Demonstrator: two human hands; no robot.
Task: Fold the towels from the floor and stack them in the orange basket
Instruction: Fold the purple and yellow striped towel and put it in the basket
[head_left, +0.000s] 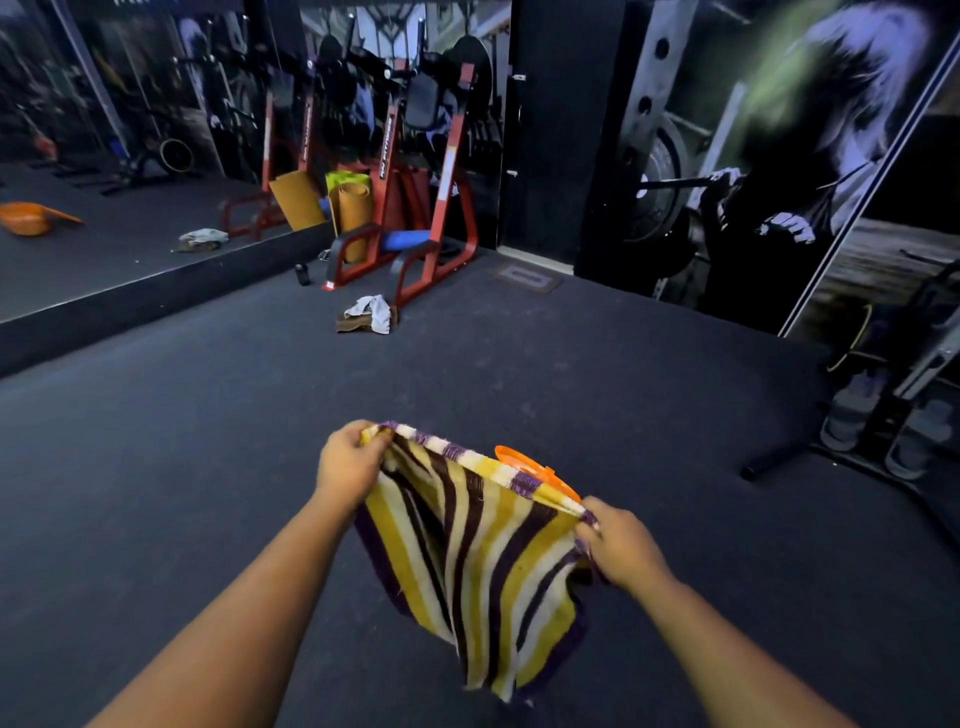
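A towel striped in yellow, white and dark purple (478, 561) hangs in front of me, held up by its top edge. My left hand (349, 460) pinches the top left corner and my right hand (621, 545) pinches the top right corner. The cloth droops between them with its lower end above the dark floor. Behind the towel's top edge a bit of the orange basket (540, 470) shows; most of it is hidden. Farther off, a small heap of white and brown towels (370, 314) lies on the floor.
A red weight bench with a blue pad (410, 228) stands beyond the heap, with rolled mats behind it. A mirror wall on the left reflects an orange basket (31, 217) and towels. A black rack base (810, 452) and shoes sit at right.
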